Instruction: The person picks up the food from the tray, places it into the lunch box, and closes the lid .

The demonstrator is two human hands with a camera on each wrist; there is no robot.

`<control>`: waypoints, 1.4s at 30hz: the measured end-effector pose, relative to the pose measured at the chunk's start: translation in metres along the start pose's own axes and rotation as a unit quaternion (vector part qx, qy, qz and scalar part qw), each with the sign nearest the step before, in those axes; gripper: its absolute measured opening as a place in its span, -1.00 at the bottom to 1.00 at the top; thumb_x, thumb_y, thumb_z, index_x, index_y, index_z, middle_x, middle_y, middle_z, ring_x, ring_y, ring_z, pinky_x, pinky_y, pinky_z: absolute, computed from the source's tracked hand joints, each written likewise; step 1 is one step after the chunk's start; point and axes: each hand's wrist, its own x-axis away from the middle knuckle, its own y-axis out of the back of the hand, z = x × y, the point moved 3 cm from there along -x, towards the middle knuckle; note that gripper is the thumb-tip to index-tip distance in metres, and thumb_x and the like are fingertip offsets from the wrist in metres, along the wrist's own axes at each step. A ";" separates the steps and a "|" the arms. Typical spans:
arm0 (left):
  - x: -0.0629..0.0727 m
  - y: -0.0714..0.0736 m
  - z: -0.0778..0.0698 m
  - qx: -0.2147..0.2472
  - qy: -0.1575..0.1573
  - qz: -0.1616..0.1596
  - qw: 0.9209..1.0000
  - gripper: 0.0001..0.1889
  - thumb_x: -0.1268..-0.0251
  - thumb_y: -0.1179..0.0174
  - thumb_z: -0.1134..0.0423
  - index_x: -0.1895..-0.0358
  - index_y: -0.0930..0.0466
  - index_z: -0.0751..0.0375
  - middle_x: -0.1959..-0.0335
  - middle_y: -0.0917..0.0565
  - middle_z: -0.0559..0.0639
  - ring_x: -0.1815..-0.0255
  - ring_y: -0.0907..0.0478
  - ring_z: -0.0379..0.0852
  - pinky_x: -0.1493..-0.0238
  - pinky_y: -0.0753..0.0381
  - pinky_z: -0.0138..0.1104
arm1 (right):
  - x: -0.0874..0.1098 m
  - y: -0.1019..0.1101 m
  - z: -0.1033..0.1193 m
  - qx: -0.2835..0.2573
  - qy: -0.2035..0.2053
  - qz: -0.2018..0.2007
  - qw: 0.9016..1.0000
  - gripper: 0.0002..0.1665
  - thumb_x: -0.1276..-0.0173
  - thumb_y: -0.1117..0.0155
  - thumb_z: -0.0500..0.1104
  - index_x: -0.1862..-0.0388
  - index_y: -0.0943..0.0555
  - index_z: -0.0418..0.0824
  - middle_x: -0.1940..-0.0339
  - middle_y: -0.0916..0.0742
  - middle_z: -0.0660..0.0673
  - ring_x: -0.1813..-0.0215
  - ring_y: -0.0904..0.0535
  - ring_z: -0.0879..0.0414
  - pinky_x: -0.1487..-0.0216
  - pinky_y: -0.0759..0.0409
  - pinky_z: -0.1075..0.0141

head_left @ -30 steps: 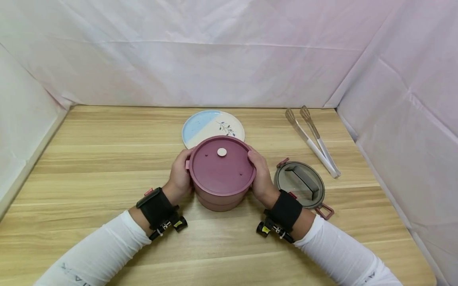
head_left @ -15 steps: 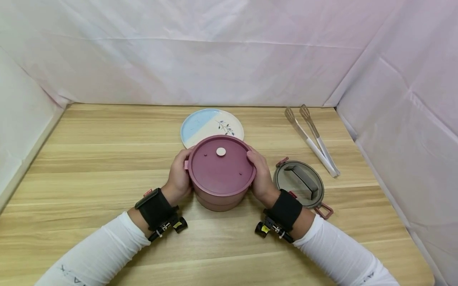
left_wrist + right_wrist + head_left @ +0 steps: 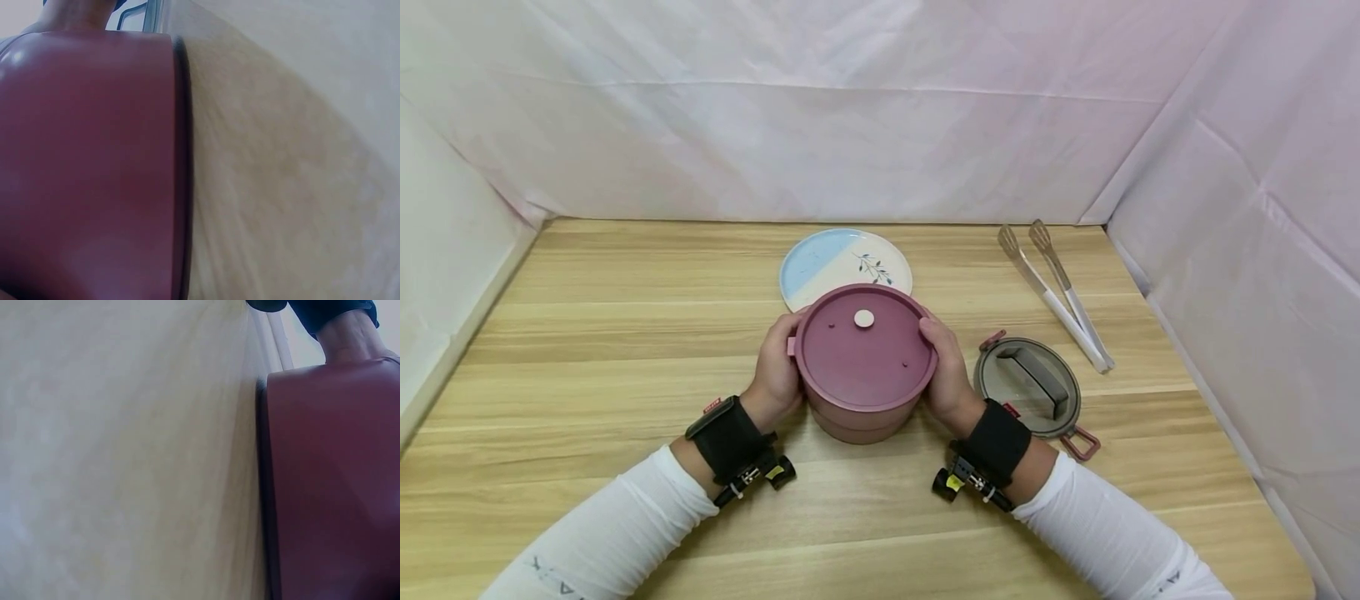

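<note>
A round maroon pot (image 3: 857,423) with a flat maroon lid (image 3: 865,358) stands on the wooden table, in the middle of the head view. The lid has a small white knob (image 3: 864,318). My left hand (image 3: 777,364) grips the pot's left side, beside a small pink tab handle (image 3: 791,347). On the opposite side my right hand (image 3: 950,372) holds the pot, its thumb over the lid's rim. The pot's smooth wall (image 3: 94,162) fills the left of the left wrist view and the right of the right wrist view. Most fingers are hidden behind the pot.
Behind the pot lies a blue and white plate (image 3: 820,267) with a leaf sprig, partly covered by the pot. A smaller pot with a glass lid (image 3: 1007,383) stands near my right wrist. Tongs (image 3: 1063,312) lie farther back on the right. White cloth (image 3: 835,150) walls the table.
</note>
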 end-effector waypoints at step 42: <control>-0.013 -0.008 -0.022 -0.114 0.066 0.125 0.983 -0.52 -0.63 0.30 0.13 -0.40 -0.46 0.13 -0.27 -0.58 -0.06 -0.38 -0.39 -0.14 -0.38 -0.32 -0.22 | 0.055 0.166 0.039 0.566 -0.149 0.041 0.810 -0.75 -0.51 -0.21 -0.05 0.20 -0.53 -0.24 0.58 -0.47 -0.05 0.55 -0.34 0.12 0.51 -0.31 0.31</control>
